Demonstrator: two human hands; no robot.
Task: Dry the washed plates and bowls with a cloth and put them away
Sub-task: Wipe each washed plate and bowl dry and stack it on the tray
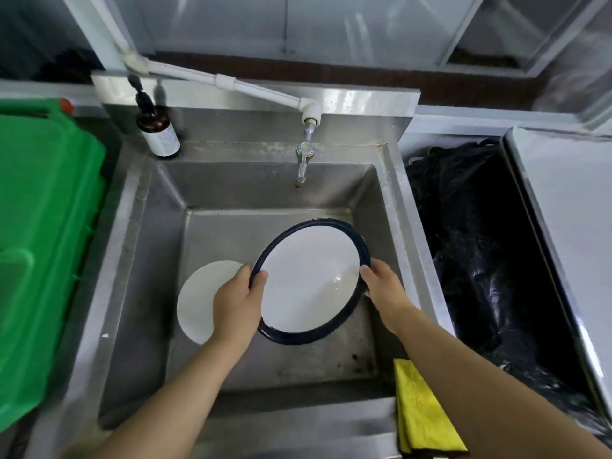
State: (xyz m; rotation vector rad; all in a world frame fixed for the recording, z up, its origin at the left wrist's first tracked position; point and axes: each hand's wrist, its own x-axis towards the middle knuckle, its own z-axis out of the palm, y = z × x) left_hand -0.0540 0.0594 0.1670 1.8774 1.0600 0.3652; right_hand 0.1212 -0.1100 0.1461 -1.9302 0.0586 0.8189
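Both hands gripped one big white plate (309, 276) w/ a dark blue rim, held tilted above the steel sink (132, 246). Left hand (236, 303) clamped the plate's left edge, thumb over the rim onto the white face, fingers curled behind. Right hand (384, 286) clamped the right edge the same way, thumb on the rim. A bit of water shone on the plate near the right thumb. A 2nd plate (198, 299), plain white, lay flat on the sink floor at left, partly hidden behind the left hand. A folded yellow cloth (420, 415) sat on the sink's front right corner, under the right forearm, not touched by either hand. Tap (304, 157) hung over the back of the basin from a white pipe (231, 82); no water seen running. Brown pump bottle (157, 127) stood at the back left corner of the sink. Green plastic bin (43, 243) to the left; black bag (480, 260) lining a container to the right.
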